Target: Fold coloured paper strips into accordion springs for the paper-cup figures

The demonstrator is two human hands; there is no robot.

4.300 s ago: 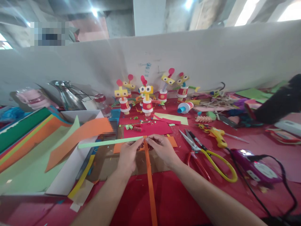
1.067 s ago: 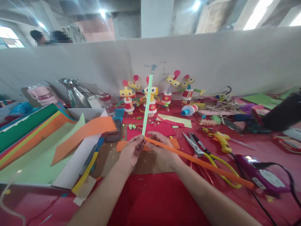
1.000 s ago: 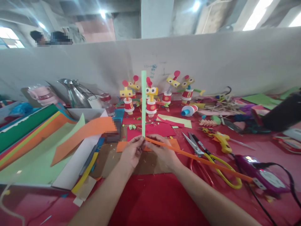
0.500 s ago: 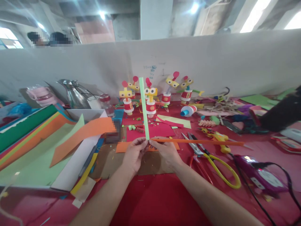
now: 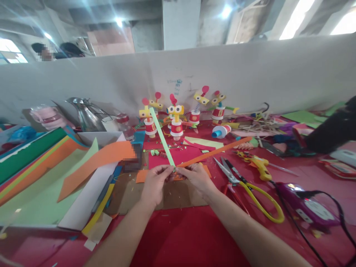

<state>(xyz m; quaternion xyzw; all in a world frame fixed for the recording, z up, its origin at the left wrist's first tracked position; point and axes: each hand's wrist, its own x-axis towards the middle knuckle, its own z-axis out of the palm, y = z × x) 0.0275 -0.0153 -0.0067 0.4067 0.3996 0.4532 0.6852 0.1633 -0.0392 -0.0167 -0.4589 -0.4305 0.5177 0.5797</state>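
Observation:
My left hand (image 5: 153, 183) and my right hand (image 5: 198, 178) meet in the middle of the view, fingertips pinched together. Between them is the join of two narrow paper strips. A light green strip (image 5: 162, 138) leans up and to the left from my left fingers. From my right fingers an orange strip (image 5: 218, 151) slants up to the right. The joined ends are mostly hidden by my thumbs and fingers. Below the hands lie an orange paper piece (image 5: 142, 176) and a brown board (image 5: 178, 194).
Several paper-cup figures (image 5: 176, 128) stand at the back by the white partition (image 5: 116, 81). A box of coloured sheets (image 5: 80, 207) is on the left. Scissors (image 5: 261, 202), a yellow glue gun (image 5: 261, 167) and a purple device (image 5: 306, 209) lie right. A steel jug (image 5: 87, 115) stands back left.
The green strip has tipped from nearly upright to leaning left. The orange strip has swung from nearly level to slanting upward, away from me. Both hands stay pinched at the join.

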